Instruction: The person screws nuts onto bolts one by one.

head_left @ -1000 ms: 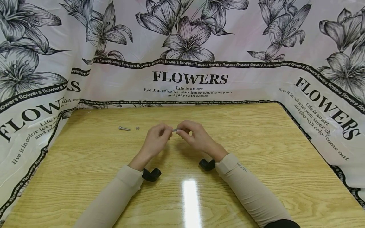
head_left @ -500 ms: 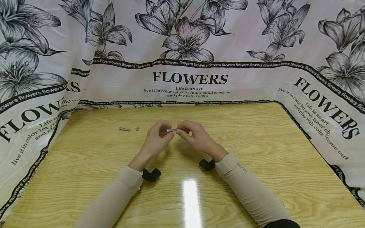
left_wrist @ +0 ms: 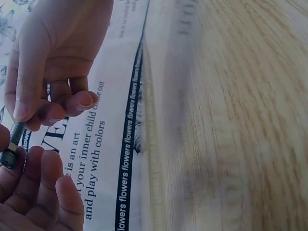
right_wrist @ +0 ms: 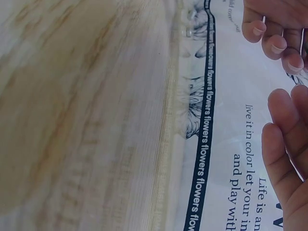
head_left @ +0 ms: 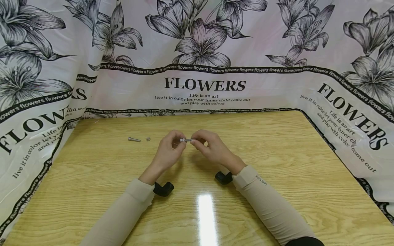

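Observation:
Over the table a metal bolt [head_left: 188, 140] lies level between the two hands, its head toward the left. My right hand [head_left: 212, 147] pinches the end of its shaft between thumb and forefinger. A nut [left_wrist: 13, 146] sits on the thread close to the bolt's head [left_wrist: 8, 160]. Thumb and forefinger of my left hand [head_left: 169, 150] are on either side of this nut, the other fingers loosely bent. The right wrist view shows fingers of both hands, but the bolt is out of sight there.
On the wood-grain table [head_left: 261, 147], left of the hands, lie a second bolt [head_left: 134, 139] and a loose nut [head_left: 148, 139]. Flower-printed cloth [head_left: 203, 89] hangs behind the table and along both sides. Black wrist-worn pieces [head_left: 163, 188] stick out beneath both wrists.
The left fingers first covered the bolt's head, then spread and uncovered it with the nut; now they have drawn slightly closer again. The right hand has stayed in place.

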The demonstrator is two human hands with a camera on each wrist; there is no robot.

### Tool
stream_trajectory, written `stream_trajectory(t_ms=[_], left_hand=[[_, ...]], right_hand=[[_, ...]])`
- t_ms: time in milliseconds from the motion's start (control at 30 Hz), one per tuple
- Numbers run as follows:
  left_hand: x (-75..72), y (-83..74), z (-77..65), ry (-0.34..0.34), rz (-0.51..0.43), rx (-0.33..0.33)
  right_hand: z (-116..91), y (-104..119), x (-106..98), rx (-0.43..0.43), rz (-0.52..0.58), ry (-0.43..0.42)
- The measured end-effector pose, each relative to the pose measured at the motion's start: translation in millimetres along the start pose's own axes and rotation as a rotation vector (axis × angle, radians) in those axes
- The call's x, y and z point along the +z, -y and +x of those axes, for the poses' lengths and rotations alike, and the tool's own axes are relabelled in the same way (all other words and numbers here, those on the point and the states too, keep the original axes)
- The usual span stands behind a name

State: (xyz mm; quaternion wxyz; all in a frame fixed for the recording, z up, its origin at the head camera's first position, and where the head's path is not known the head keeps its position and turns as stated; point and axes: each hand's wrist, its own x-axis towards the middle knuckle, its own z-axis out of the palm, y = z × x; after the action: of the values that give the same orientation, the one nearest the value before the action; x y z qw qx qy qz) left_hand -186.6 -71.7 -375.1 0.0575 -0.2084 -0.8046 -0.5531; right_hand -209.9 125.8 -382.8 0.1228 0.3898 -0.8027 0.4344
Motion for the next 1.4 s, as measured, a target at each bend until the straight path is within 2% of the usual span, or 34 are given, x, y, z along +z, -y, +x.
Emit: stream_trajectory(t_ms=[433, 833, 1100, 1400], left_hand=[[-1.4, 4.4, -0.7, -0.017, 0.022, -0.001], [-2.3, 4.9, -0.6, -0.002, 0.018, -0.040], [-1.0, 3.7, 2.0, -0.014, -0.021, 0.041], [0.2, 2.6, 2.3, -0.008, -0.015, 0.027]], right_hand=[[0.3, 0.8, 0.1, -0.028, 0.002, -0.003], [0.2, 0.7, 0.8, -0.022, 0.008, 0.005], [0.0, 0.2, 0.9, -0.023, 0.007, 0.003], [-0.5, 0.7, -0.8, -0.006, 0.007, 0.001]])
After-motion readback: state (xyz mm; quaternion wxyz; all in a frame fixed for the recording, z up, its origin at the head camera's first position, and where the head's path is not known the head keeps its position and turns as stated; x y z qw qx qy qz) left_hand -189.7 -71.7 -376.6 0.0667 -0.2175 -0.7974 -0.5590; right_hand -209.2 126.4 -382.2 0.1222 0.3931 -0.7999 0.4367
